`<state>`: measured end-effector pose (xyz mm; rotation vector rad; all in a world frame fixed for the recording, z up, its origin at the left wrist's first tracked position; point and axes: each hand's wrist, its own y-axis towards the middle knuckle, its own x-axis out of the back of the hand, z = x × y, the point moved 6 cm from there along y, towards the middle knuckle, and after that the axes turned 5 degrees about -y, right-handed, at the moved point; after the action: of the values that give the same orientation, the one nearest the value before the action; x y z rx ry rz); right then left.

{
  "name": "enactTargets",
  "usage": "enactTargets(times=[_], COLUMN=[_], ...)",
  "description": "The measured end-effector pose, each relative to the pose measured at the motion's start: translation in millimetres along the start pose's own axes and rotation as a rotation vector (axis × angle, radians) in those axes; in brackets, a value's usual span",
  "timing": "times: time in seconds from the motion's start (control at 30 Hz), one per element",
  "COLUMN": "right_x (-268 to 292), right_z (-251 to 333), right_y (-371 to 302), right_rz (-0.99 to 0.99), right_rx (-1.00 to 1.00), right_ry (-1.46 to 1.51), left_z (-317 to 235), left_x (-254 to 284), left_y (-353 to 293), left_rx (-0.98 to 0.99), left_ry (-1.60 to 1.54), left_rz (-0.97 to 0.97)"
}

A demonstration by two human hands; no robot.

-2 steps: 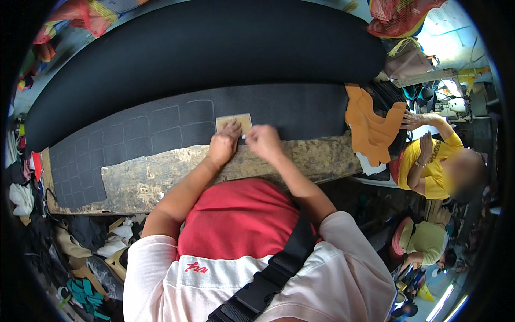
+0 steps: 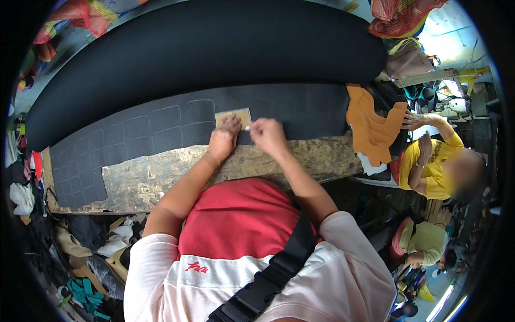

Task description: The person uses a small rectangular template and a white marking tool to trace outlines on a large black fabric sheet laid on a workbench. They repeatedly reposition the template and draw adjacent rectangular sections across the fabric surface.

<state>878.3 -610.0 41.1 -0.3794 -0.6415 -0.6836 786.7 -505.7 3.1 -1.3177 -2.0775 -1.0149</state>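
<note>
A tan rectangular template point(image 2: 244, 114) lies on a strip of black fabric point(image 2: 311, 110). My left hand point(image 2: 223, 138) presses down on it, fingers stretched over its near part. In my right hand point(image 2: 269, 137) a small white piece, which looks like chalk point(image 2: 247, 128), is pinched at the template's right edge. The grip itself is partly hidden by my fingers. To the left of the template, pale rounded-rectangle outlines point(image 2: 165, 116) run in rows across the fabric.
A worn wooden bench point(image 2: 177, 166) carries the fabric. Behind it stretches a large black roll point(image 2: 225, 43). Orange cut pieces point(image 2: 370, 123) lie at the right end, near a co-worker's hand point(image 2: 412, 121). Another person point(image 2: 426, 244) sits farther right. Scraps point(image 2: 88, 292) pile up at lower left.
My right hand has moved slightly away from me and to the right, the white piece with it, along the template's right edge. My left hand stays on the template.
</note>
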Motion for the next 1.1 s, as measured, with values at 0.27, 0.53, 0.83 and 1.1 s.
enactTargets(times=[0.27,0.53,0.83,1.1], right_x=[1,-55,0,-10], right_z=[-8,17,-14,-16], right_y=[71,113,99,39], right_rz=[-0.149,0.029,-0.102,0.163], right_rx=[0.084,0.207,0.049,0.047], right_ry=[-0.012,-0.210,-0.441,-0.254], left_z=[16,25,22,15], left_x=[1,-7,-6,15], left_y=[19,17,18,52], left_rx=[-0.072,0.063,-0.037,0.066], left_ry=[-0.023,-0.049,0.000,0.220], left_rz=[-0.050,0.025,-0.057,0.037])
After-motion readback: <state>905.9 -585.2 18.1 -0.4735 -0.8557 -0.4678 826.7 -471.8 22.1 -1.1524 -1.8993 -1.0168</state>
